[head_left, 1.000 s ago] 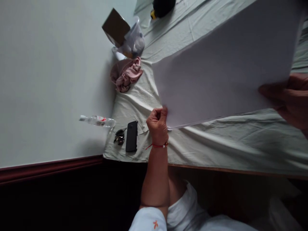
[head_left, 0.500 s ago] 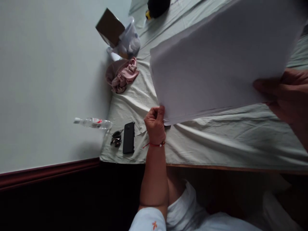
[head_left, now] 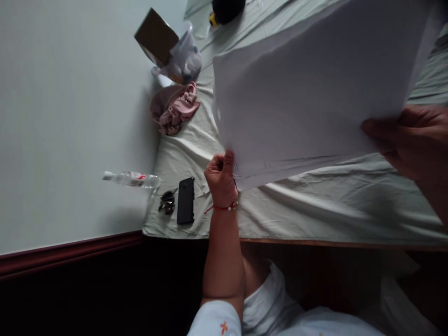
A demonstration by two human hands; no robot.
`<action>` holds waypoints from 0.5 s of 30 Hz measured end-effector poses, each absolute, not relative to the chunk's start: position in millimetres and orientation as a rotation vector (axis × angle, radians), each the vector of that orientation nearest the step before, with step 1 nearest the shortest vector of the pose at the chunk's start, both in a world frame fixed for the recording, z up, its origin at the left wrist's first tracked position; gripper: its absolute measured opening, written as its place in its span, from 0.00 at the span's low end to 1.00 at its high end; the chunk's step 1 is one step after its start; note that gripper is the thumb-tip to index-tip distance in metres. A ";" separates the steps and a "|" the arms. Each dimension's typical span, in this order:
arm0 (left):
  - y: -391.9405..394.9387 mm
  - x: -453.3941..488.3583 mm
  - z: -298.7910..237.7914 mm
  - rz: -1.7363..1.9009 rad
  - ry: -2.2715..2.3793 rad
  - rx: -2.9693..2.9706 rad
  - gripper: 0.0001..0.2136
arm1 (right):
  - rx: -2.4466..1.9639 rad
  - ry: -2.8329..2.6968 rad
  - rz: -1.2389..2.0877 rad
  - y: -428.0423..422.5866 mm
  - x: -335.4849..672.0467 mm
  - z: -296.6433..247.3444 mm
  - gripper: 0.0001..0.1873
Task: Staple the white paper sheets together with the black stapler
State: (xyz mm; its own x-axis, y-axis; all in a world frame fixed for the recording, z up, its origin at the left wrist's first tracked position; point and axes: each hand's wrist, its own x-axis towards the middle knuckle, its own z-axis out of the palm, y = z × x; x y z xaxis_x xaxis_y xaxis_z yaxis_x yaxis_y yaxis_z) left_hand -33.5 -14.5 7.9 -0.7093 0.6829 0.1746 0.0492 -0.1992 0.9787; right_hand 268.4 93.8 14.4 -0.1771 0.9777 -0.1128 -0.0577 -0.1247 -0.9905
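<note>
A big stack of white paper sheets point(head_left: 308, 88) is held up, tilted, above the table covered with a pale green cloth point(head_left: 315, 205). My left hand point(head_left: 220, 179), with a red string bracelet on the wrist, pinches the stack's lower left corner. My right hand point(head_left: 409, 140) grips the stack's right edge, thumb on top; it is close to the camera and blurred. The bottom edge of the stack shows several sheet layers fanned slightly apart.
Left of my left hand lie a black phone point(head_left: 185, 200), sunglasses point(head_left: 167, 201) and a clear water bottle point(head_left: 131, 178). Farther back are a pink crumpled cloth point(head_left: 177, 109), a plastic bag with a brown box point(head_left: 168, 46), and a dark object point(head_left: 227, 9). A pale wall point(head_left: 70, 116) borders the table's left.
The paper stack has swung left and lifted a little, with my left hand moving slightly left with it. My right hand keeps its grip on the right edge.
</note>
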 end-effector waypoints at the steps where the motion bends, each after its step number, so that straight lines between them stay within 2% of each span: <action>1: -14.3 -33.4 8.3 1.961 1.601 0.837 0.25 | -1.108 -1.232 1.458 94.1 268.7 13.9 0.06; 7: -17.0 -36.3 9.2 1.897 1.529 0.908 0.19 | -1.150 -1.228 1.429 91.5 269.6 17.1 0.04; 15: -17.0 -34.2 12.1 1.895 1.533 0.824 0.25 | -1.253 -1.253 1.416 89.9 270.8 17.7 0.06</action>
State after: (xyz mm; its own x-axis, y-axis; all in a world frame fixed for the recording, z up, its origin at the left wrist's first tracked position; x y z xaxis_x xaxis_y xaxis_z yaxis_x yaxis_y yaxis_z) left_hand -34.2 -17.0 12.1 -0.6538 0.7480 0.1139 -0.0450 -0.1887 0.9810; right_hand 270.8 89.9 17.7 -0.1411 0.9796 -0.1428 0.0224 -0.1410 -0.9898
